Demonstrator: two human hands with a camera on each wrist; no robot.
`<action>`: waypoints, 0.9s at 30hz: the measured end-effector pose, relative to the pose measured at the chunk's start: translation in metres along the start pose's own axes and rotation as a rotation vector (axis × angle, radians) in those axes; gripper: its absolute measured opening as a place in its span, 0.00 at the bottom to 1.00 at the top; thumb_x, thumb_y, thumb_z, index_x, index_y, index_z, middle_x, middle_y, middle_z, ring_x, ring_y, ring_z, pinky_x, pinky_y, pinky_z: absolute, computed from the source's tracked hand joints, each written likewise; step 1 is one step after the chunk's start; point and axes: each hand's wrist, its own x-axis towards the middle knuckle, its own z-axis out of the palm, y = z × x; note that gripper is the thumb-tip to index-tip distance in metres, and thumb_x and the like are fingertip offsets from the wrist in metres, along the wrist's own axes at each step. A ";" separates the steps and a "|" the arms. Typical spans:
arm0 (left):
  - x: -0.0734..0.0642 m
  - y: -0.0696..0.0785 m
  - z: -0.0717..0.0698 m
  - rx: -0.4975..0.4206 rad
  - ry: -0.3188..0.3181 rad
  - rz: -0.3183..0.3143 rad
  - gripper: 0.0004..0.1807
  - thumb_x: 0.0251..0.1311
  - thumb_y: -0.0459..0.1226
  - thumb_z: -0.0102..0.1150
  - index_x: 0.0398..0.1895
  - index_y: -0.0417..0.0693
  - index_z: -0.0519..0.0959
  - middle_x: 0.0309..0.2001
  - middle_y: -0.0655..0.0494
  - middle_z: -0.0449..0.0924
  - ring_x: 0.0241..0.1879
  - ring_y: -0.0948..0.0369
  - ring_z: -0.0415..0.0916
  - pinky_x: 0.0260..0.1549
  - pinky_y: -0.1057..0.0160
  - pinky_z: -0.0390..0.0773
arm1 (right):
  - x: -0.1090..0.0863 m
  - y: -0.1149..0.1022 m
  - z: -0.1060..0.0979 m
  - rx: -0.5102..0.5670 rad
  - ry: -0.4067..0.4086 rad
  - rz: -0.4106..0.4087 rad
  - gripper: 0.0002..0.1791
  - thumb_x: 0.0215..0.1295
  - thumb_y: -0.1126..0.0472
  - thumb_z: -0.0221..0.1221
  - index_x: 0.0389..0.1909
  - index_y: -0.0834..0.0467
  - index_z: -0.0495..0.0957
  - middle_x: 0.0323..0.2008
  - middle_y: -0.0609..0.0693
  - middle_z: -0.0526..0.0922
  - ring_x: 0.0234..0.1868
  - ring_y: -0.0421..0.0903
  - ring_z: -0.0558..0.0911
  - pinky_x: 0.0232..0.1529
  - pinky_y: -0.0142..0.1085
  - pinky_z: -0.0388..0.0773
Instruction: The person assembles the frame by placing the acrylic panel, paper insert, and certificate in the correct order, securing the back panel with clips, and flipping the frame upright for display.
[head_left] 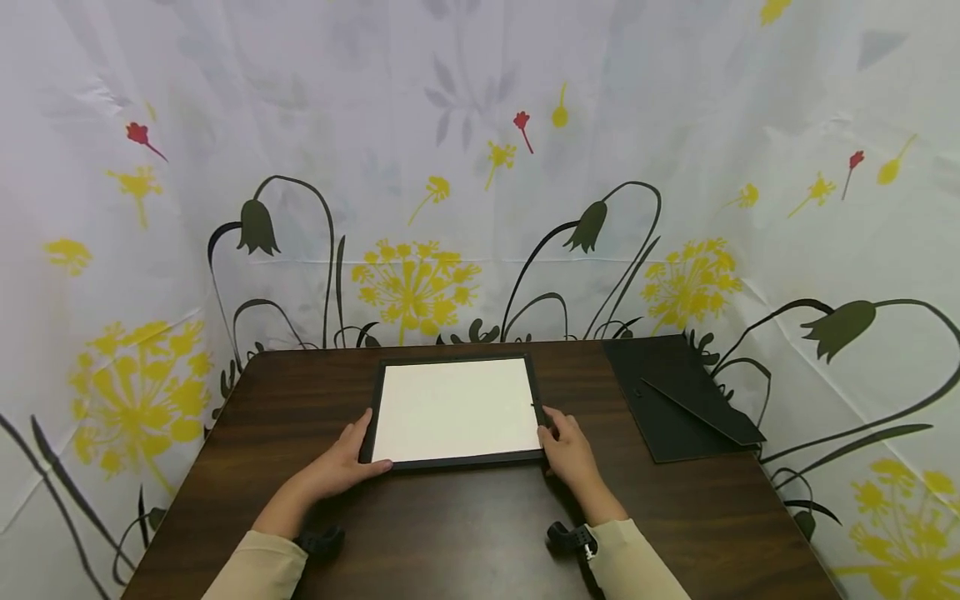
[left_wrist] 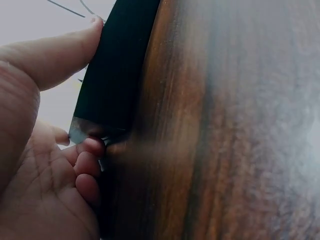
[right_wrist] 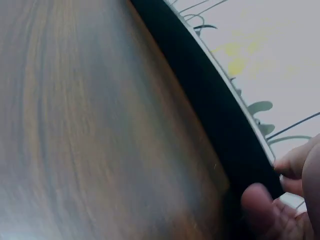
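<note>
A black picture frame with a white sheet inside lies near the middle of the table. My left hand grips its near left corner, thumb along the front edge. In the left wrist view, curled fingertips tuck beneath the frame's dark side. At the near right corner my right hand holds the frame by its right side. The right wrist view has thumb and fingers around the end of the black edge; part of that hand is cut off.
A black backing board with a raised stand flap lies at the table's right side, its edge near the table's border. The dark wooden table meets a flower-printed curtain behind. Dark bands are worn at both wrists.
</note>
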 end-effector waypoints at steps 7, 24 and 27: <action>0.003 0.002 0.000 -0.023 -0.005 0.002 0.70 0.68 0.60 0.71 0.89 0.36 0.31 0.87 0.26 0.32 0.85 0.26 0.33 0.79 0.22 0.44 | -0.006 -0.004 -0.002 -0.119 0.071 -0.085 0.22 0.79 0.58 0.61 0.70 0.58 0.81 0.45 0.54 0.79 0.37 0.46 0.77 0.41 0.41 0.76; 0.007 0.002 0.000 -0.038 -0.018 0.009 0.70 0.69 0.58 0.72 0.88 0.32 0.31 0.87 0.25 0.32 0.85 0.26 0.35 0.79 0.23 0.45 | -0.013 0.020 -0.150 -0.204 0.611 0.096 0.23 0.75 0.60 0.63 0.63 0.71 0.74 0.53 0.73 0.77 0.56 0.73 0.75 0.56 0.63 0.71; 0.006 0.002 -0.001 -0.033 -0.011 0.020 0.71 0.68 0.59 0.71 0.87 0.31 0.31 0.86 0.23 0.32 0.84 0.24 0.34 0.78 0.21 0.44 | -0.021 0.036 -0.184 -0.158 0.691 0.233 0.32 0.73 0.57 0.62 0.66 0.75 0.65 0.62 0.81 0.67 0.64 0.79 0.65 0.64 0.69 0.62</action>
